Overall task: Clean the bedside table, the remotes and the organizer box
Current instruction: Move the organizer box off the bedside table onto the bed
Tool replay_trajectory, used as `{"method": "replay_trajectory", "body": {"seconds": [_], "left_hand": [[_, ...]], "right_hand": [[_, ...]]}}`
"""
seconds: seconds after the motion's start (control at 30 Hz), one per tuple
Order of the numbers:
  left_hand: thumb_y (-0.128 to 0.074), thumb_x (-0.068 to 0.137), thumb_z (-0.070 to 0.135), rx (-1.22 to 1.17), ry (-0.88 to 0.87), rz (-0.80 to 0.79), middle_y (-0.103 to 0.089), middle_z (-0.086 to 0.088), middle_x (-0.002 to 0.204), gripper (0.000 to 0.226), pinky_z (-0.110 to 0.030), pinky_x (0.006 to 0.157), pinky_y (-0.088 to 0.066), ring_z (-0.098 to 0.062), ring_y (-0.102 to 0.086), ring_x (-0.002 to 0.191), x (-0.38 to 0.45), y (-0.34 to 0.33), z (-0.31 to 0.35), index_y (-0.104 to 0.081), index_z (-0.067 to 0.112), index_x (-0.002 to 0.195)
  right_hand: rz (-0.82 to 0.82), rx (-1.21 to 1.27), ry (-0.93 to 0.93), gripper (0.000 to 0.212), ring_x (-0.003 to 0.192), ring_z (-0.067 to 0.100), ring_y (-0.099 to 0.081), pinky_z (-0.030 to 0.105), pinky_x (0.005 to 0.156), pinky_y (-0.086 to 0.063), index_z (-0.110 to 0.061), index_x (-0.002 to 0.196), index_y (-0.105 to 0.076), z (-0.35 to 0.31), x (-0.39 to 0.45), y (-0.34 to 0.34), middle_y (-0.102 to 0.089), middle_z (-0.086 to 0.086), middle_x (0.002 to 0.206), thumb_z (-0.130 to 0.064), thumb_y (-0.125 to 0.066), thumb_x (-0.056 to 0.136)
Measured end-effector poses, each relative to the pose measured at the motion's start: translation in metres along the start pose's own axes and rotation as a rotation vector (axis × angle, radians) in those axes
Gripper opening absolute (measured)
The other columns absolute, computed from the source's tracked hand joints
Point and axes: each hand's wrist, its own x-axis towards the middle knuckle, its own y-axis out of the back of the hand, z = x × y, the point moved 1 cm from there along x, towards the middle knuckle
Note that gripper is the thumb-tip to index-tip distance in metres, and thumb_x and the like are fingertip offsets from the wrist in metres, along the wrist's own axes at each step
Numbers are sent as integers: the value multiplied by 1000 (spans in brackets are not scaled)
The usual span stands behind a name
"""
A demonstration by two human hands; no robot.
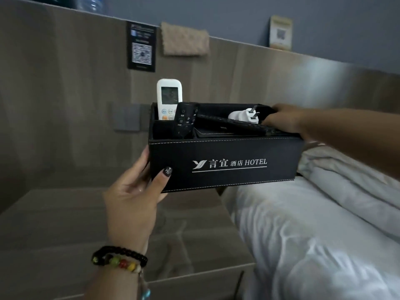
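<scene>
1. I see the black organizer box (225, 163) held up in the air, above the bench (91, 230) and beside the bed (313, 224) — touching neither.
2. My left hand (134, 191) grips the box's lower left corner, thumb pressed flat on the front face, fingers wrapped round the left side and underneath. Beaded bracelets (121, 258) sit on that wrist.
3. My right hand (283, 122) reaches over the box's right end, fingers curled over the top edge; whether they clamp the wall itself or something inside, I cannot tell.
4. A white remote (169, 99) stands upright in the rear left compartment, its screen and buttons facing me and its top well above the rim.
5. A black remote (185, 120) leans just beside it, in the front left compartment.
6. A second, longer black remote (233, 124) lies slanted across the large right compartment.
7. A white plug adapter (243, 116) rests on that long remote, prongs pointing up and right, near my right fingertips.
8. Behind it all is the wooden headboard panel (65, 94) — a black QR-code card (141, 46) is fixed to it, and a beige cloth (185, 38) hangs over its top edge.
</scene>
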Motion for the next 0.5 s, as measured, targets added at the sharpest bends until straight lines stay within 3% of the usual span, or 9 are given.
{"method": "replay_trajectory", "body": {"seconds": [0.1, 0.23, 0.33, 0.43, 0.5], "left_hand": [[-67, 81, 0, -37, 95, -56, -72, 4, 112, 51, -32, 81, -58, -10, -67, 106, -24, -50, -23, -60, 18, 128], [-71, 77, 2, -75, 206, -27, -74, 4, 103, 43, -31, 82, -58, -9, -70, 98, -46, -110, -57, -66, 17, 118], [-74, 78, 11, -81, 284, 16, -75, 3, 103, 38, -26, 83, -57, -7, -70, 98, -61, -148, -90, -68, 15, 115], [-73, 83, 17, -36, 349, 15, -73, 2, 110, 32, -32, 93, -54, -8, -67, 105, -70, -178, -138, -70, 17, 115], [-71, 85, 27, 65, 372, -16, -74, 9, 102, 16, -37, 95, -52, -10, -67, 104, -72, -194, -174, -74, 34, 99]], "right_hand": [[53, -45, -44, 32, 74, 32, -67, 44, 63, -59, -12, 114, -57, 49, -5, 43, -65, 16, 95, -12, -59, 82], [106, -44, -144, 30, 66, 26, -65, 29, 47, -55, -12, 112, -62, 119, -11, 83, -66, 11, 88, -11, -60, 82], [159, 1, -233, 31, 68, 25, -64, 26, 50, -50, -13, 111, -58, 165, -11, 100, -64, 10, 89, -12, -64, 80], [251, -3, -344, 56, 82, 31, -65, 35, 65, -57, -12, 109, -57, 205, -8, 102, -64, 13, 98, -30, -75, 58], [321, -12, -417, 68, 85, 31, -64, 40, 74, -58, -13, 106, -60, 237, -4, 100, -64, 13, 100, -37, -75, 44]]}}
